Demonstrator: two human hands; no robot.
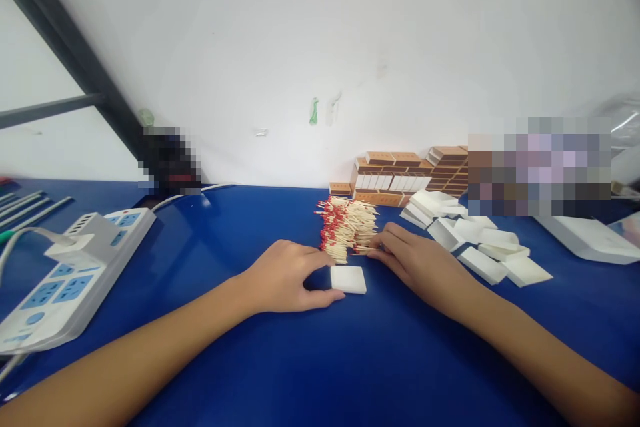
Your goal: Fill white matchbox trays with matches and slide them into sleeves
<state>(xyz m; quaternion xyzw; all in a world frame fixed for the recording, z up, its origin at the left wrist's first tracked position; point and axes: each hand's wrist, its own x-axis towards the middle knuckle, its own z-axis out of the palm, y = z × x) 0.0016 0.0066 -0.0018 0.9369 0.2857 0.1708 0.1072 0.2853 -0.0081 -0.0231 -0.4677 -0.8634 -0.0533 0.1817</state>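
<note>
On the blue table, a small white matchbox tray (349, 279) lies flat between the thumb and fingers of my left hand (287, 277), which grips its left end. Just beyond the tray is a heap of wooden matches (345, 230) with red heads. The fingertips of my right hand (405, 250) pinch matches at the heap's right edge; how many is hidden. To the right of that hand lie several loose white matchbox trays (493, 240), jumbled together.
Brown matchboxes (383, 199) are stacked against the white wall. A white power strip (75, 280) with a plugged-in cord lies at the left, near several thin rods (30, 210). A larger white box (590, 237) sits at the far right.
</note>
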